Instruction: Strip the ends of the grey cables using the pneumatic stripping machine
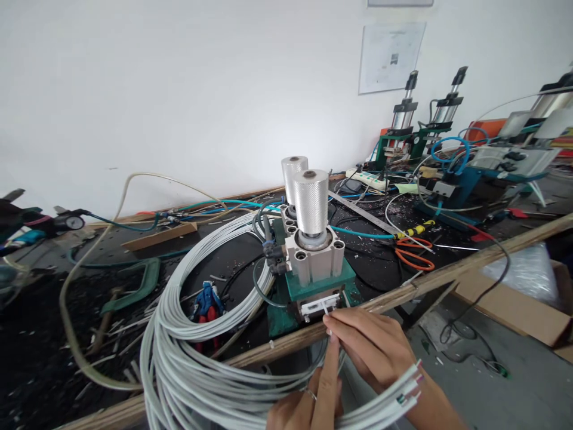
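White cable end (326, 312): feed it straight into the green pneumatic press's slot (319, 304).
Right hand (371, 349): pinches the cable, closed.
Left hand (308, 400): steadies with forefinger, clutching the grey coil (188, 358).

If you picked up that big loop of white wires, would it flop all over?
Probably. The coil of white cables sags over the bench edge, so it looks floppy. Its many loose loops would likely spread apart. So thick a bundle may feel fairly heavy.
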`<state>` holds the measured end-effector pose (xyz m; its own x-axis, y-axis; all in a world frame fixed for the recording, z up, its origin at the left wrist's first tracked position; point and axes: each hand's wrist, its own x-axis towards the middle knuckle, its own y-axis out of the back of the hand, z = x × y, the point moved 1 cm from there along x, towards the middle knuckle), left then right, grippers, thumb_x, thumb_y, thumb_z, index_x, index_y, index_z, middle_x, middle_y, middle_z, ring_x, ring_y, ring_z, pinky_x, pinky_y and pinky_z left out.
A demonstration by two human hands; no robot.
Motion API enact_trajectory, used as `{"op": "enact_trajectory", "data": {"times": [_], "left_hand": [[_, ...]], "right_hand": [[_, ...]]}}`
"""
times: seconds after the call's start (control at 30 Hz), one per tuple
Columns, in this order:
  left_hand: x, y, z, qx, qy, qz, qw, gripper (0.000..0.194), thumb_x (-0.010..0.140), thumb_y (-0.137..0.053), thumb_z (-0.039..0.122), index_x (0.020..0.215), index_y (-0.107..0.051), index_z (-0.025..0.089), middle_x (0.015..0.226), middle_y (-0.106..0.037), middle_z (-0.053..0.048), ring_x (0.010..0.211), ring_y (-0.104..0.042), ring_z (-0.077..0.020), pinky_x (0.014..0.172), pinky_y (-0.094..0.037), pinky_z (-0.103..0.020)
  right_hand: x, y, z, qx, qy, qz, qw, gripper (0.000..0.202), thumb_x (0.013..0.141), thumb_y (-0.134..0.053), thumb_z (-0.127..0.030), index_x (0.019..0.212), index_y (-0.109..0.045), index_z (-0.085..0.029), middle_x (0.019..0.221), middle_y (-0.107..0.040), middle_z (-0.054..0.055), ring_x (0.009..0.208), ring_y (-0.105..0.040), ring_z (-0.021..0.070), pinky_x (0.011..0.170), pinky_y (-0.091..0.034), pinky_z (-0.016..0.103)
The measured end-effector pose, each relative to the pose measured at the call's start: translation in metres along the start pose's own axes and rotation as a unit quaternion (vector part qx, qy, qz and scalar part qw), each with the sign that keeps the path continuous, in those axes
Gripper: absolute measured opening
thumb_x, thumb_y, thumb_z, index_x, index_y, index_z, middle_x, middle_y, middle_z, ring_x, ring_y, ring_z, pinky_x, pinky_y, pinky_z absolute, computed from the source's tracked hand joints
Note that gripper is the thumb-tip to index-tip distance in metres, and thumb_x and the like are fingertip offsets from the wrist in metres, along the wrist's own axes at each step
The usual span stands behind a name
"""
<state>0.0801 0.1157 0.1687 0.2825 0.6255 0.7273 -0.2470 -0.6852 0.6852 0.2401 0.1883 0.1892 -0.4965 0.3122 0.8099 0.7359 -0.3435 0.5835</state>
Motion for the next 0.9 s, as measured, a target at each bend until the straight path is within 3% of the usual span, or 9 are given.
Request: {"op": "enact_trajectory", "data": {"times": [0.4, 0.67, 0.9], "left_hand": [[-0.0057, -0.0072, -0.003, 0.016, -0.01, 0.018, 1.0, 0.029, 0.099, -0.046, 0.017, 0.126, -0.058, 0.02, 0.085, -0.079, 0.01, 0.034, -0.051, -0.0002, 0.037, -0.038, -0.019], [-0.0052, -0.0085, -0.001, -0.001, -0.003, 0.017, 1.0, 0.032, 0.094, -0.047, 0.008, 0.122, -0.059, 0.018, 0.087, -0.08, 0.007, 0.033, -0.051, -0.002, 0.036, -0.039, -0.021], [-0.0032, -0.0052, -0.0009, 0.004, -0.008, 0.017, 1.0, 0.031, 0.096, -0.045, 0.01, 0.122, -0.061, 0.019, 0.089, -0.08, 0.006, 0.037, -0.055, -0.0025, 0.039, -0.042, -0.02]], "right_hand": [[0.0002, 0.0028, -0.0034, 0.034, -0.032, -0.019, 0.999, 0.029, 0.096, -0.053, -0.004, 0.123, -0.063, -0.009, 0.105, -0.076, 0.016, 0.09, -0.073, 0.0235, 0.075, -0.063, 0.035], [-0.0003, 0.0018, -0.0023, 0.048, -0.04, -0.029, 0.998, 0.031, 0.096, -0.053, -0.004, 0.125, -0.061, -0.01, 0.107, -0.075, 0.015, 0.092, -0.073, 0.0229, 0.076, -0.063, 0.035], [-0.0039, -0.001, 0.0005, 0.04, -0.022, -0.005, 0.999, 0.03, 0.095, -0.054, -0.005, 0.123, -0.063, -0.008, 0.105, -0.075, 0.016, 0.089, -0.073, 0.0231, 0.072, -0.062, 0.034]]}}
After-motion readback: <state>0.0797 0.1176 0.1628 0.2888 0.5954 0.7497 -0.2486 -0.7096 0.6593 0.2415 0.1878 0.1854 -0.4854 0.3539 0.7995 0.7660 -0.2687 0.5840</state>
